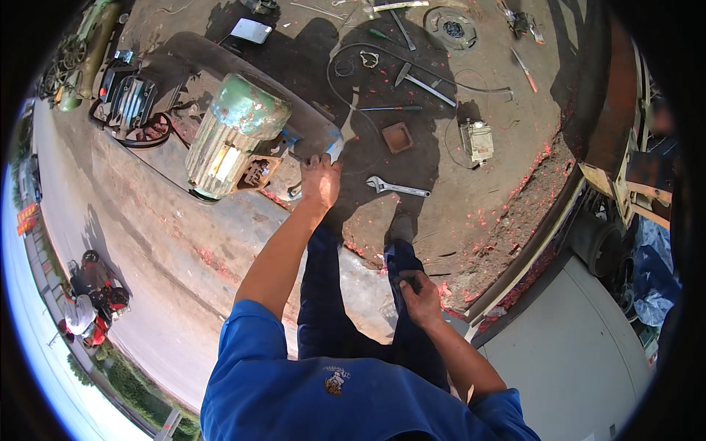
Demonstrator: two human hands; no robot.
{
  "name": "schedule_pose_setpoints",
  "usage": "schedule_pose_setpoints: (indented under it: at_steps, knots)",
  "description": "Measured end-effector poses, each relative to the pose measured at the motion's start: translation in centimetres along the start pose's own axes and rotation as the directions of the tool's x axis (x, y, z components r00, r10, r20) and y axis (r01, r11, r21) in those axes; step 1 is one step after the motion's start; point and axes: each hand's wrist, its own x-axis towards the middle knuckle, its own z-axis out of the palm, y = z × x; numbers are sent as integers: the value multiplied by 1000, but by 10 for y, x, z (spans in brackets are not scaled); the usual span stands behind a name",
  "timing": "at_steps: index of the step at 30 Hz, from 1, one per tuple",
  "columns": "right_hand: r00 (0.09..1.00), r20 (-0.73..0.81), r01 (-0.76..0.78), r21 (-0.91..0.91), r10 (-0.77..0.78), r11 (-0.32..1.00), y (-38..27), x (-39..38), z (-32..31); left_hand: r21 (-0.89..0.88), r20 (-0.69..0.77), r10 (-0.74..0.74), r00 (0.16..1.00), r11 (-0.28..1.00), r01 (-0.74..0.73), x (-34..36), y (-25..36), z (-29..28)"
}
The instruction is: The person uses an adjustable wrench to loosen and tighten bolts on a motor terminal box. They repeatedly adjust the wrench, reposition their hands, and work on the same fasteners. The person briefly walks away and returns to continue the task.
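Note:
My left hand (321,182) reaches to the right side of an electric motor (235,136) with a ribbed body and a worn green end cover. Its fingers are bent down and closed beside a small blue-and-white piece (335,148); whatever they grip is hidden. On the motor's near side an opened box (257,173) shows its inner parts. My right hand (421,298) rests against my right knee with its fingers curled in, and nothing shows in them. An adjustable wrench (398,188) lies on the ground in front of my feet.
Beyond the wrench lie a hammer (426,85), a screwdriver (391,109), a square rusty cover (398,137) and a grey box (477,141). A round metal disc (451,29) is farther off. Left of the motor sits a dark finned part (131,101). A pale panel (562,353) stands at right.

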Motion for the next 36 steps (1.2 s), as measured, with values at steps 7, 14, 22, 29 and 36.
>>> schedule_pose_setpoints:
  at_steps: [7, 14, 22, 29, 36]
  knots:
    - [980, 100, 187, -162, -173, 969, -40, 23, -5, -187, -92, -42, 995, 982, 25, -62, 0, -12]
    - [869, 255, 495, -409, -425, 767, -103, 32, 35, -249, -25, 34, 999, 968, -39, -116, 11, -37]
    - [782, 429, 585, -757, -453, 293, -144, 47, 97, -511, -173, -10, 985, 856, -81, -137, -38, -75]
    - [859, 491, 502, -863, -145, 48, -161, 86, 166, -670, -182, -211, 960, 742, 36, -172, -78, -60]
    - [886, 463, 463, -886, 3, -39, -185, 64, 212, -853, 57, -249, 967, 491, 177, -223, -90, -33]
